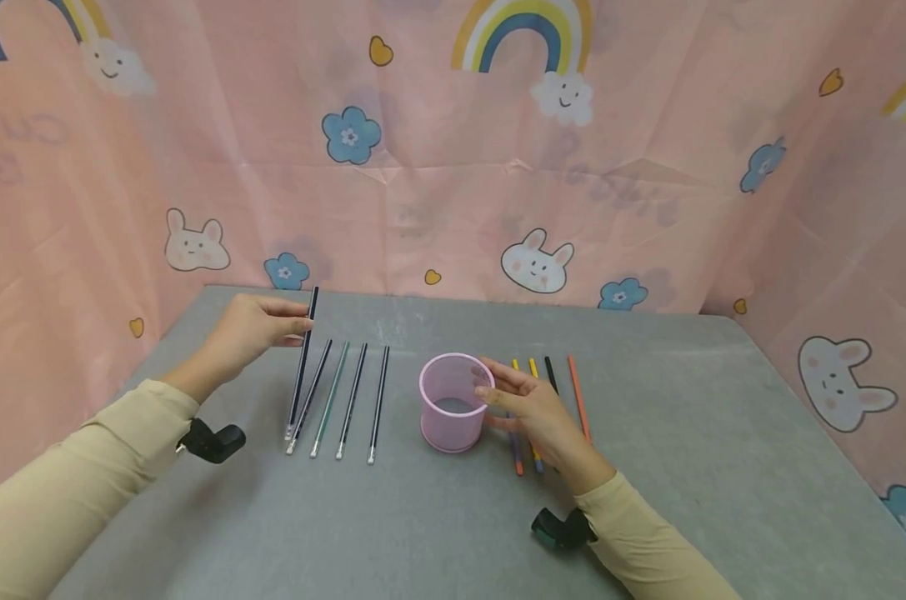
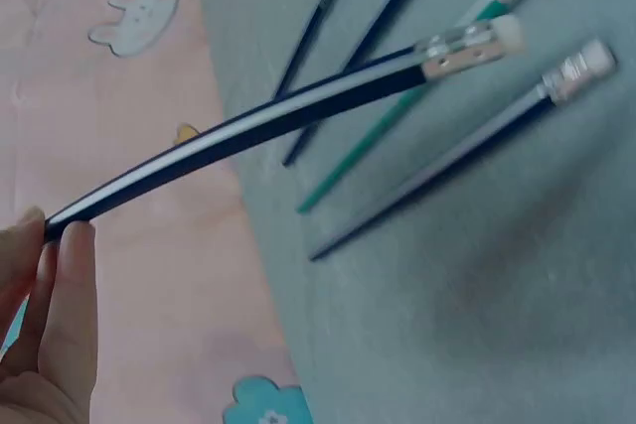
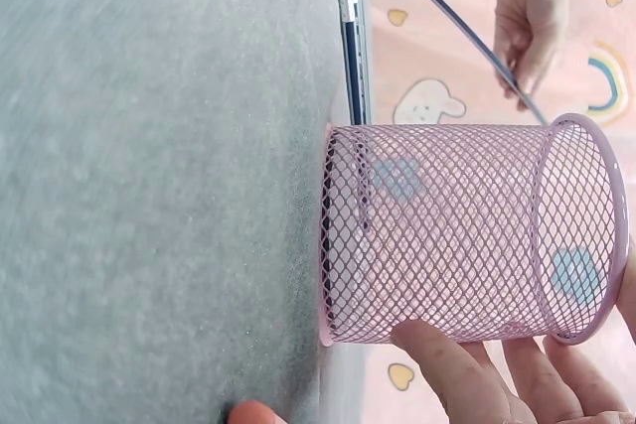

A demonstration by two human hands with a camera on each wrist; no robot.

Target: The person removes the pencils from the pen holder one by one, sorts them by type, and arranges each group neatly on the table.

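My left hand (image 1: 253, 333) pinches a dark blue pencil (image 2: 248, 131) with a pale stripe near its far end, its white eraser end hanging lower. In the left wrist view the pencil is raised above the table. On the right, a pink mesh pen holder (image 1: 451, 429) stands upright, and my right hand (image 1: 535, 412) grips its right side near the rim. Through the mesh in the right wrist view, no pencils show inside the holder (image 3: 447, 235). Beside the raised pencil lie several eraser-tipped pencils, one of them green (image 1: 331, 400), the others dark blue (image 1: 379, 404).
Right of the holder lie several more pencils, partly hidden by my right hand, including an orange one (image 1: 580, 400) and a black one (image 1: 551, 373). The grey table (image 1: 332, 533) meets a pink patterned cloth (image 1: 422, 200) at its back edge.
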